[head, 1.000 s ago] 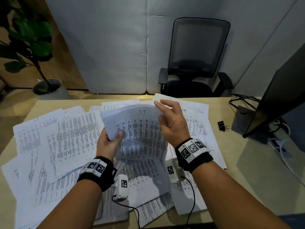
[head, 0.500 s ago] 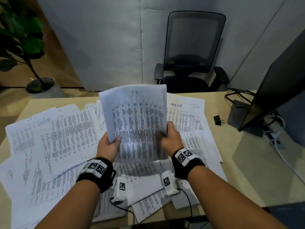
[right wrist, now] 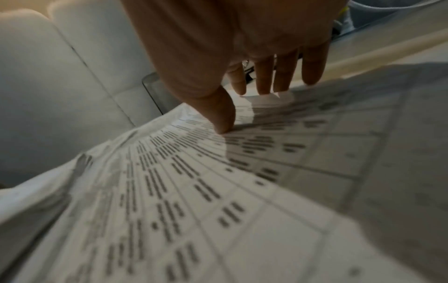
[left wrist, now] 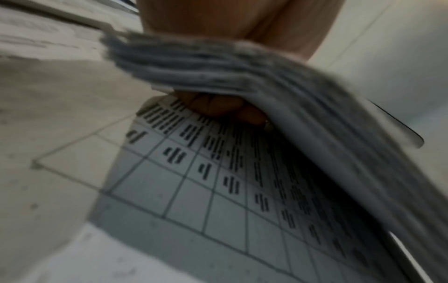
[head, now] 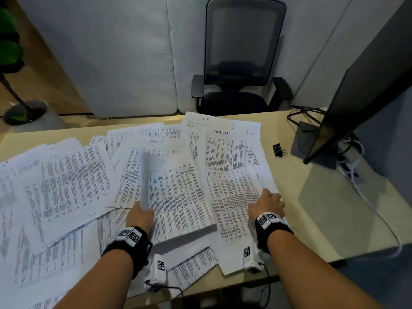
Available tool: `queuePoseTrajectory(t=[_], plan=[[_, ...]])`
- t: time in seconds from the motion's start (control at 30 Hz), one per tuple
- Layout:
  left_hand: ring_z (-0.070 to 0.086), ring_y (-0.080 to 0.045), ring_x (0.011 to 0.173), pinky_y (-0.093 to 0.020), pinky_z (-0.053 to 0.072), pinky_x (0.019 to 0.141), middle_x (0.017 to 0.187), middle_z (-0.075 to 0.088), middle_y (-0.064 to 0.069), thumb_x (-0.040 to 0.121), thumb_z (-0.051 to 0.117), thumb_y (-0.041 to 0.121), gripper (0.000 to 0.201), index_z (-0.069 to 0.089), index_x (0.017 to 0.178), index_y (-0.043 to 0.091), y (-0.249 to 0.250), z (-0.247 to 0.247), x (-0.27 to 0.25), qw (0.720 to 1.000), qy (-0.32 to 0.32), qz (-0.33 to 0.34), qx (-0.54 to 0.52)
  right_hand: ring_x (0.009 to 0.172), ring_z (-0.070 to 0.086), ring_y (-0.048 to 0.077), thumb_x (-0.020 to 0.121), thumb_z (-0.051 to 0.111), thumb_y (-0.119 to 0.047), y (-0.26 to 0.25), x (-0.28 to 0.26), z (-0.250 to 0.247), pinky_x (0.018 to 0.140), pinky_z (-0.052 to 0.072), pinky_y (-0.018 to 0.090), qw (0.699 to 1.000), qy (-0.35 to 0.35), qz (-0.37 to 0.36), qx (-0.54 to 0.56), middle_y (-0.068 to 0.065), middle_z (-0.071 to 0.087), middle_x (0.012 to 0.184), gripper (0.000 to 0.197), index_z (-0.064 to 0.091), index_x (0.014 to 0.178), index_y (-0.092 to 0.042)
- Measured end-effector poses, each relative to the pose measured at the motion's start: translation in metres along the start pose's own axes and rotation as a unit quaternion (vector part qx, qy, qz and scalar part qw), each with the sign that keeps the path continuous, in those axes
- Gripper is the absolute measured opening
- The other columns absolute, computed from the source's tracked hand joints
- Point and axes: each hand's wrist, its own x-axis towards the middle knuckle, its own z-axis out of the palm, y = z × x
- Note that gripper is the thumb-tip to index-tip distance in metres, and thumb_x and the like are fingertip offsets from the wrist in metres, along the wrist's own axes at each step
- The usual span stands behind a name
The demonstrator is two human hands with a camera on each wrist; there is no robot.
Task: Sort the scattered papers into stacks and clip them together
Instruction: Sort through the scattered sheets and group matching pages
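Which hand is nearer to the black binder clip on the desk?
Right. The right hand rests on papers, below and slightly left of the clip; the left hand grips a stack further left.

Light wood-look counter (head: pixel 312 197); white printed table sheets (head: pixel 66 186) scattered overlapping across left and centre, black binder clip (head: pixel 278 150) on bare top right of them, dark monitor stand base (head: pixel 312 141) and cables (head: pixel 298 112) at far right.

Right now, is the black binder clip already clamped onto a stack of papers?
No, the binder clip lies alone on the bare desk, right of the papers.
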Motion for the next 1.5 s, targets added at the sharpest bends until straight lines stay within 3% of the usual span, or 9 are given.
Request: queuePoseTrajectory(t=[0.2,0.37,0.7,0.93,1.07,1.2,1.33,1.4,1.5], plan=[[0.052,-0.027,0.064,-0.031,0.045,0.058,0.074,0.054,-0.014,0.093,0.054,0.013,0.008,0.051,0.097,0.006,-0.001,0.001,0.002,1.0,0.003,0.005,0.011,0.109,0.054,0.034,0.091,0.052,-0.025,0.002,0.015,0.003,0.091,0.046,0.041,0.998,-0.016,-0.023,0.065,0.015,0.055,0.12,0.035,0.049,0.122,-0.009],[0.048,-0.024,0.059,-0.026,0.039,0.052,0.071,0.051,-0.012,0.094,0.053,0.012,0.008,0.051,0.096,0.005,-0.001,0.0,0.0,1.0,-0.001,0.008,0.003,0.079,0.054,0.03,0.094,0.046,-0.018,-0.006,0.024,-0.018,0.075,0.05,0.039,0.975,0.122,-0.067,0.173,0.011,0.049,0.096,0.02,0.059,0.099,-0.004],[0.046,-0.022,0.056,-0.026,0.039,0.051,0.066,0.048,-0.009,0.093,0.054,0.011,0.006,0.052,0.092,0.006,0.003,0.001,-0.003,1.0,0.005,-0.005,-0.017,0.098,0.053,0.036,0.09,0.053,-0.017,-0.02,0.021,-0.033,0.08,0.044,0.042,0.964,0.206,-0.124,0.117,0.012,0.058,0.106,0.023,0.07,0.106,-0.015],[0.051,-0.025,0.065,-0.037,0.05,0.063,0.074,0.052,-0.015,0.091,0.057,0.01,0.012,0.055,0.099,0.001,0.005,-0.002,-0.008,0.997,-0.002,-0.04,-0.072,0.106,0.047,0.027,0.093,0.049,-0.02,-0.046,0.001,-0.066,0.089,0.032,0.039,0.915,0.312,-0.177,0.186,0.003,0.058,0.109,0.016,0.062,0.103,-0.02],[0.045,-0.021,0.064,-0.027,0.041,0.055,0.082,0.048,-0.018,0.09,0.058,0.002,0.021,0.054,0.108,-0.007,0.005,-0.004,-0.016,0.99,-0.021,-0.038,-0.135,0.094,0.05,0.022,0.088,0.052,-0.015,-0.068,-0.015,-0.086,0.081,0.033,0.032,0.865,0.36,-0.267,0.227,0.0,0.059,0.098,0.013,0.061,0.098,-0.017],[0.053,-0.021,0.075,-0.026,0.046,0.064,0.105,0.053,-0.015,0.09,0.057,-0.002,0.055,0.038,0.139,0.014,0.009,-0.013,-0.026,0.985,-0.021,0.041,-0.165,0.076,0.053,0.016,0.085,0.051,-0.001,-0.093,-0.029,-0.096,0.062,0.043,0.024,0.797,0.341,-0.371,0.333,0.004,0.058,0.087,0.017,0.063,0.095,-0.007],[0.042,-0.038,0.132,-0.051,0.039,0.103,0.154,0.03,-0.008,0.089,0.057,0.0,0.09,0.013,0.144,0.056,0.002,-0.024,-0.023,0.981,-0.039,0.078,-0.172,0.073,0.056,0.02,0.091,0.049,-0.003,-0.116,-0.029,-0.087,0.058,0.042,0.023,0.849,0.212,-0.348,0.337,0.002,0.059,0.079,0.016,0.063,0.091,-0.009],[0.031,-0.031,0.141,-0.051,0.032,0.108,0.157,0.024,-0.006,0.089,0.058,-0.003,0.092,0.017,0.141,0.06,0.003,-0.028,-0.023,0.976,-0.053,0.089,-0.19,0.075,0.058,0.017,0.094,0.047,-0.003,-0.119,-0.027,-0.072,0.059,0.043,0.018,0.886,0.13,-0.295,0.334,-0.001,0.062,0.082,0.021,0.065,0.097,-0.013],[0.04,-0.031,0.135,-0.052,0.038,0.105,0.154,0.029,-0.008,0.088,0.059,-0.001,0.092,0.018,0.137,0.065,0.005,-0.035,-0.022,0.975,-0.057,0.09,-0.193,0.093,0.062,0.024,0.089,0.045,0.008,-0.12,-0.03,-0.052,0.075,0.05,0.028,0.878,0.168,-0.294,0.338,0.007,0.066,0.102,0.035,0.066,0.109,-0.012]])
